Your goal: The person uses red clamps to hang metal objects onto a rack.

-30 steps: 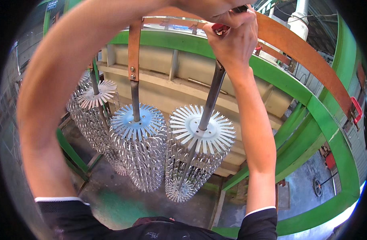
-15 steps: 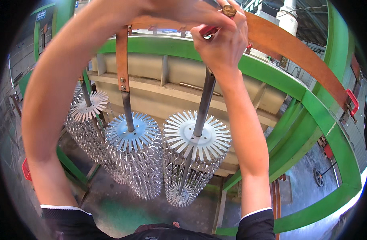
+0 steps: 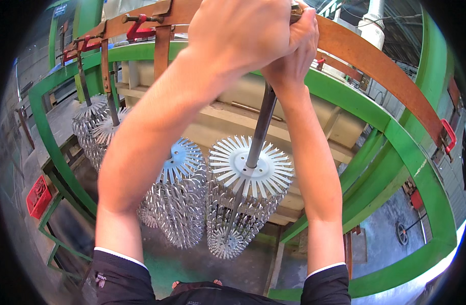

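Note:
Close together at the top, my two hands work at the copper-coloured bar (image 3: 375, 53). My right hand (image 3: 296, 58) is closed round a red clamp that showed half a second ago; the hands now cover it. Over it curls my left hand (image 3: 240, 33), its fingers mostly hidden, so what it grips is unclear. Below my right hand a dark metal rod (image 3: 261, 124) hangs down, carrying a round rack (image 3: 228, 157) with a fanned, slotted top plate and many small shiny metal pieces. A similar rack (image 3: 184, 157) hangs to its left, partly behind my left forearm.
More red clamps (image 3: 141, 28) with screw handles hold straps along the bar at left; another clamp (image 3: 449, 134) sits at its right end. Further loaded racks (image 3: 90, 109) hang far left. A curved green frame (image 3: 421, 168) surrounds the work. A red basket (image 3: 38, 197) stands at left.
My left hand and forearm have swung right and come down in front of my right hand, uncovering the clamps and racks at left. My right hand stays nearly in place.

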`<act>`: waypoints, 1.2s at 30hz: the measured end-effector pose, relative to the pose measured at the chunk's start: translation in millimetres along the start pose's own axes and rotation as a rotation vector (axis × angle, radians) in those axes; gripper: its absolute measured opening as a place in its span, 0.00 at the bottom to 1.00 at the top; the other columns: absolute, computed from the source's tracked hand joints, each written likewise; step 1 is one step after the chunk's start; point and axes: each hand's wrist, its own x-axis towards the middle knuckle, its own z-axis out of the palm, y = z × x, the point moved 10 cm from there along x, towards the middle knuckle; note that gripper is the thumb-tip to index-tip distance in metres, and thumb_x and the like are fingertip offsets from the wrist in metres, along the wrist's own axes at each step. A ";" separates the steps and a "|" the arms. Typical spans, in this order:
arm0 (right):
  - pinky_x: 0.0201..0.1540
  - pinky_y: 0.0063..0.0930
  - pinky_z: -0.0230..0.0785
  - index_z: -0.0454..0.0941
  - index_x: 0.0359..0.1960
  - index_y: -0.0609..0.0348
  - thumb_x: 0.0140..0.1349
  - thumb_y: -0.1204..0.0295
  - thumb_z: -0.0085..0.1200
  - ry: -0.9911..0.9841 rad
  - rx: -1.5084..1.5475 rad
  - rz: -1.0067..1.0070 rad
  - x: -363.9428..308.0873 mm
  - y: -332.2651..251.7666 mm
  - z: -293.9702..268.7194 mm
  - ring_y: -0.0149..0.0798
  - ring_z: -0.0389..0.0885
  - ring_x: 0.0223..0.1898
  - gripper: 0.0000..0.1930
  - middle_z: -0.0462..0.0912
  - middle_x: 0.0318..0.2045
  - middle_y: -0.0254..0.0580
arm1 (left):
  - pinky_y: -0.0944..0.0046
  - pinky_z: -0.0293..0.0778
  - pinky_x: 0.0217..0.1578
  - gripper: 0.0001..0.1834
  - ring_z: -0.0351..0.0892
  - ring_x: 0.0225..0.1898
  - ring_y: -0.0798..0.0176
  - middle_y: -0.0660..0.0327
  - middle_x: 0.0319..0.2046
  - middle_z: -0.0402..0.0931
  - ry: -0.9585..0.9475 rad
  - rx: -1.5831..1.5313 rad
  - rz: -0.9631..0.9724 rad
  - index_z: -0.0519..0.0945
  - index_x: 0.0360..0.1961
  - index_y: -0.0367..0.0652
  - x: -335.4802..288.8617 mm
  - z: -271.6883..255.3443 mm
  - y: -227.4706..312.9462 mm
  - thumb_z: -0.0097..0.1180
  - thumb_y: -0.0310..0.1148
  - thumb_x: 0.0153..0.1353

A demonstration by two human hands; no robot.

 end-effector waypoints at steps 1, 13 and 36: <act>0.61 0.53 0.67 0.75 0.54 0.65 0.57 0.69 0.66 -0.033 -0.005 0.009 7.1 -1.2 2.2 0.62 0.76 0.57 0.24 0.79 0.50 0.59 | 0.52 0.78 0.20 0.23 0.80 0.16 0.48 0.49 0.16 0.78 -0.024 -0.057 0.092 0.80 0.26 0.37 6.5 2.4 2.2 0.54 0.48 0.66; 0.61 0.49 0.67 0.79 0.49 0.57 0.47 0.67 0.73 -0.039 -0.029 -0.037 -6.3 3.6 7.0 0.56 0.73 0.62 0.26 0.80 0.49 0.46 | 0.53 0.71 0.15 0.25 0.75 0.13 0.49 0.54 0.14 0.74 -0.318 -0.122 0.706 0.77 0.30 0.39 25.9 12.7 17.8 0.55 0.53 0.69; 0.65 0.54 0.62 0.71 0.58 0.67 0.57 0.65 0.69 0.041 0.037 -0.108 -11.0 2.8 10.4 0.60 0.74 0.61 0.31 0.80 0.53 0.52 | 0.50 0.80 0.23 0.19 0.84 0.21 0.43 0.45 0.19 0.80 -0.044 -0.109 -0.008 0.83 0.33 0.34 0.6 9.1 5.6 0.54 0.43 0.66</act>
